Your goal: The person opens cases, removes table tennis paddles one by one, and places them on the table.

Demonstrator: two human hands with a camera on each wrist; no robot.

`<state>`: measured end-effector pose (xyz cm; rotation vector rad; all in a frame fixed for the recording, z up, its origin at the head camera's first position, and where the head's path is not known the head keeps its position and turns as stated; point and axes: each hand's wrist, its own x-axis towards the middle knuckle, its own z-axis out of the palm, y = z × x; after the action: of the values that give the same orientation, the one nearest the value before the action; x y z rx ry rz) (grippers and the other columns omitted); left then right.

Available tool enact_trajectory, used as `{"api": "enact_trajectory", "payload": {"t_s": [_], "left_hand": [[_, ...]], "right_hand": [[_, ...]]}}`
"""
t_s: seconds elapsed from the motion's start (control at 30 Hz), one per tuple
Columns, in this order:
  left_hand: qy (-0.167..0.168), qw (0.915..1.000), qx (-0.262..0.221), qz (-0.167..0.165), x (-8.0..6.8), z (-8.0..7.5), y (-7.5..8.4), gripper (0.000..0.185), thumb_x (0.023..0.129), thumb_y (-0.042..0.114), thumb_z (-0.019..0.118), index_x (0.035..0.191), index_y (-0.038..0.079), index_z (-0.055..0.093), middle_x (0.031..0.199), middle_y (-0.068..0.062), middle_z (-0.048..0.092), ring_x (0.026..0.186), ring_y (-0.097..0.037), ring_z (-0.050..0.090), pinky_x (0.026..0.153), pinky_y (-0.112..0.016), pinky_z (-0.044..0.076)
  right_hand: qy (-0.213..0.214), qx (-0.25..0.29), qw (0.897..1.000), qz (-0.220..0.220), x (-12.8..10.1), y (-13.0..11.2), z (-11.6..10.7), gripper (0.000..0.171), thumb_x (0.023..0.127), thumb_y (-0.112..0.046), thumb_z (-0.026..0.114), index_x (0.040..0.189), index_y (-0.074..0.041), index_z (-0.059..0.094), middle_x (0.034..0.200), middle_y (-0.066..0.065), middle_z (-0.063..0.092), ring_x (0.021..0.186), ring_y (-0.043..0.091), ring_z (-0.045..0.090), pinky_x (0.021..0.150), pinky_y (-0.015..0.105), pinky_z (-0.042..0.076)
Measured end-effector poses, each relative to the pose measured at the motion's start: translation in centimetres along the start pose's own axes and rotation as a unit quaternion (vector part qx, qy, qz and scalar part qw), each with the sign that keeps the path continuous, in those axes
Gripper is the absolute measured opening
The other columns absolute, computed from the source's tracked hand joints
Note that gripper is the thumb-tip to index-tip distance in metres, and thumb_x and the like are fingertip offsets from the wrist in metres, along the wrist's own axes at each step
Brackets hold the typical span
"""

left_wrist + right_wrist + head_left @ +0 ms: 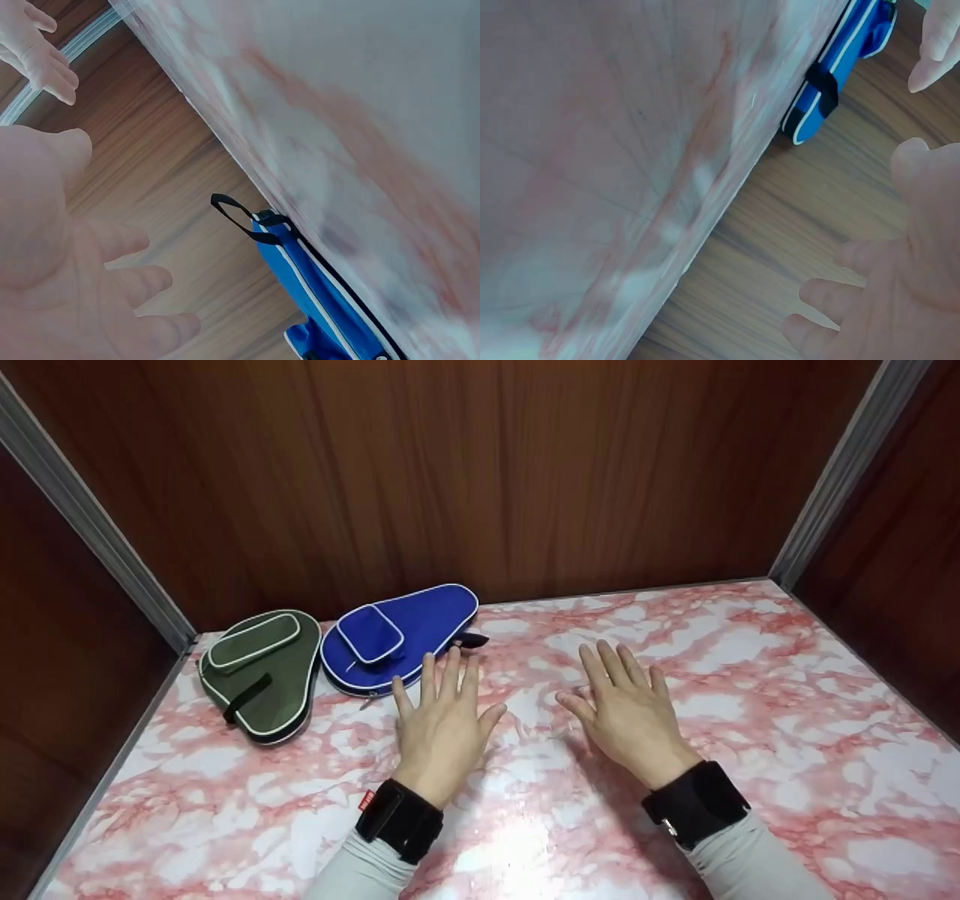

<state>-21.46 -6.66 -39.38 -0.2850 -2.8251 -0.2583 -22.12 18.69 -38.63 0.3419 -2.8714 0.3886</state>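
My left hand (442,731) is held over the table with its fingers spread, palm down and holding nothing. Its fingertips overlap the near edge of a blue table tennis bat case (427,622) in the head view. That case has white piping, a small zipped pocket and a black loop strap (229,214). To its left lies an olive green bat case (281,690) with a long pocket and a black strap. My right hand (634,720) hovers over the table to the right, fingers also spread, grasping nothing.
The table (750,690) has a red and white marbled top. A brown wood-grain panel (570,480) stands along its back edge, with side panels at left and right joined by grey metal posts (840,465). Both wrists wear black bands (697,802).
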Motion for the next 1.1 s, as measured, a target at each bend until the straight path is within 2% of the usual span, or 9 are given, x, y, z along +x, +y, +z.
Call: {"api": "enact_trajectory", "payload": {"t_s": [0.17,0.4,0.67,0.87,0.97,1.1], "left_hand": [[-0.011,0.9998,-0.006,-0.013,0.2,-0.4,-1.1,0.076,0.111,0.057,0.057,0.17,0.012,0.043,0.178,-0.015,0.032,0.165,-0.047,0.021,0.122,-0.082,0.016],[-0.044,0.9976,-0.004,-0.054,1.5,-0.5,-3.6,0.075,0.111,0.056,0.057,0.17,0.011,0.043,0.178,-0.019,0.031,0.164,-0.048,0.024,0.122,-0.081,0.02],[-0.028,0.9957,0.009,-0.088,3.1,0.3,-6.2,0.075,0.112,0.053,0.058,0.171,0.009,0.041,0.177,-0.028,0.027,0.163,-0.052,0.023,0.122,-0.078,0.023],[-0.002,0.9953,0.003,-0.097,4.1,0.9,-7.7,0.071,0.111,0.051,0.061,0.169,0.013,0.046,0.175,-0.034,0.024,0.163,-0.055,0.021,0.122,-0.079,0.024],[-0.005,0.9937,0.003,-0.112,4.5,1.1,-8.3,0.071,0.111,0.052,0.06,0.17,0.014,0.045,0.176,-0.034,0.022,0.163,-0.055,0.019,0.121,-0.081,0.023],[-0.028,0.9906,-0.008,-0.134,5.2,1.2,-8.8,0.073,0.113,0.053,0.055,0.173,0.016,0.037,0.178,-0.031,0.018,0.164,-0.055,0.014,0.121,-0.082,0.019]], "right_hand": [[-0.011,0.003,1.0,-0.003,0.1,-0.1,0.1,0.082,0.113,-0.062,0.049,0.174,-0.01,0.033,0.178,0.022,0.028,0.165,0.047,0.023,0.125,0.077,0.013],[-0.027,0.006,1.0,0.002,0.2,0.0,0.1,0.083,0.113,-0.063,0.047,0.175,-0.01,0.03,0.179,0.022,0.027,0.165,0.047,0.021,0.126,0.076,0.012],[-0.024,0.014,1.0,0.002,-0.1,0.4,0.0,0.082,0.113,-0.061,0.049,0.174,-0.009,0.031,0.178,0.022,0.028,0.165,0.047,0.022,0.126,0.077,0.014],[-0.016,0.014,1.0,0.002,0.0,0.7,-0.1,0.081,0.113,-0.059,0.05,0.174,-0.009,0.032,0.177,0.023,0.03,0.164,0.048,0.023,0.125,0.077,0.014],[-0.015,0.014,1.0,0.001,0.1,0.7,-0.1,0.08,0.113,-0.058,0.051,0.174,-0.009,0.033,0.177,0.024,0.031,0.164,0.048,0.024,0.125,0.077,0.015],[-0.016,0.013,1.0,0.003,0.1,0.8,-0.3,0.08,0.114,-0.057,0.051,0.173,-0.008,0.033,0.176,0.024,0.031,0.164,0.048,0.024,0.125,0.077,0.015]]}}
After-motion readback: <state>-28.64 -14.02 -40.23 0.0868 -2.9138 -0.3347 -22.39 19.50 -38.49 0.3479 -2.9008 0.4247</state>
